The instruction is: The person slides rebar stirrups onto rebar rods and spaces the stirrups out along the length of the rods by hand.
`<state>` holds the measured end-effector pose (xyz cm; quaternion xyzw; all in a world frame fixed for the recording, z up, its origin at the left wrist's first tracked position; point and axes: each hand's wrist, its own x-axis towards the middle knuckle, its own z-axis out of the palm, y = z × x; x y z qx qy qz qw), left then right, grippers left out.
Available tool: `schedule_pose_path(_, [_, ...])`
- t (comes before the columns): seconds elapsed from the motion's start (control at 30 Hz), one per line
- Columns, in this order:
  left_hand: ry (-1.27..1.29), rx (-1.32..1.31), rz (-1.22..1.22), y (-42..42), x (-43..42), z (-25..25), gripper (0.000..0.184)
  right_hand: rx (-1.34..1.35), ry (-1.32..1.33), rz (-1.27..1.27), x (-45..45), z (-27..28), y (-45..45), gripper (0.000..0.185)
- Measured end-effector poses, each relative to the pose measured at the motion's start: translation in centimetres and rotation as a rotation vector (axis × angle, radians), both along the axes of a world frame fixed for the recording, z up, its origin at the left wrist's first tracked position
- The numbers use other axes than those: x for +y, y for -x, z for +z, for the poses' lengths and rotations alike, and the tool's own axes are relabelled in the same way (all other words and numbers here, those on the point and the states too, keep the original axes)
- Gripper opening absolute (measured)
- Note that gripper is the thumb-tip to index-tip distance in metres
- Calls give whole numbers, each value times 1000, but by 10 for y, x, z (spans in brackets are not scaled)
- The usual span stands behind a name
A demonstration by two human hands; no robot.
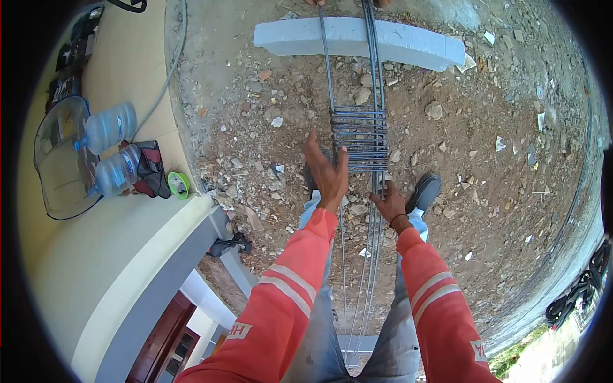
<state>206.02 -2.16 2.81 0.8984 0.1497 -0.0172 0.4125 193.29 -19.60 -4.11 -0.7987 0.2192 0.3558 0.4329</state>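
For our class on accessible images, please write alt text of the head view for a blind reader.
A person's left hand, spread open, reaches to close-set metal loops around long metal rods, while the right hand is at the rods just below. The rods cross a pale block on rubble-strewn ground; another person's fingers show at the top edge.

Another person's hands (382,3) cut off at top, left shoe (310,179) mostly hidden, sleeve lettering (239,330) partly hidden

Outdoor construction site beside a building: rubble-strewn bare soil (434,140), long steel rebar rods (372,83) present.
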Motion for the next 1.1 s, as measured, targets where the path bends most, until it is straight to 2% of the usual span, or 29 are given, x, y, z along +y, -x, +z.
schedule_pose_path(0.07, [50, 24, 11, -44, -14, 8, 80, -21, 7, 1, 4, -4, -10, 62])
schedule_pose_path(0.2, [-97, 103, 132, -90, -20, -51, 70, 4, -18, -96, 5, -17, -11, 54])
schedule_pose_path(0.27, [35, 421, 139, -100, -13, -68, 63, -29, -24, -103, 1, -24, -10, 49])
schedule_pose_path(0.33, [30, 333, 130, -96, -12, -74, 61, -76, 3, -103, 4, -23, -6, 44])
schedule_pose_path(0.4, [17, 253, 113, -91, -2, -82, 60, -39, -137, -239, 11, -27, 0, 43])
schedule_pose_path(0.47, [-43, 504, 7, -95, 10, -95, 63, -32, -141, -268, 16, -25, 0, 42])
schedule_pose_path(0.53, [-34, 475, 30, -94, 5, -86, 64, -29, -141, -297, 14, -23, 0, 41])
schedule_pose_path(0.6, [-35, 439, 59, -91, 3, -77, 66, -77, -16, -206, 14, -22, -2, 39])
schedule_pose_path(0.67, [126, 333, 234, -76, 2, -70, 67, -84, -53, -212, 10, -21, -6, 40])
schedule_pose_path(0.7, [148, 385, 219, -65, 7, -62, 69, -65, -78, -197, 6, -23, -6, 42])
schedule_pose_path(0.83, [186, 401, 306, 24, 32, -84, 69, 61, -132, -163, -1, -12, -12, 46])
schedule_pose_path(0.9, [523, 565, 377, 59, 33, -79, 72, 136, -182, -186, -4, -16, -13, 49])
schedule_pose_path(0.93, [529, 568, 378, 65, 30, -75, 72, 138, -176, -185, -7, -19, -12, 49])
schedule_pose_path(1.0, [562, 630, 327, 75, 28, -66, 79, 71, -282, -482, -8, -19, -14, 57])
schedule_pose_path(1.03, [583, 621, 340, 76, 31, -77, 83, 127, -364, -519, -16, -3, -32, 67])
schedule_pose_path(1.1, [631, 560, 366, 53, 21, -63, 83, 96, -353, -511, -25, -2, -53, 71])
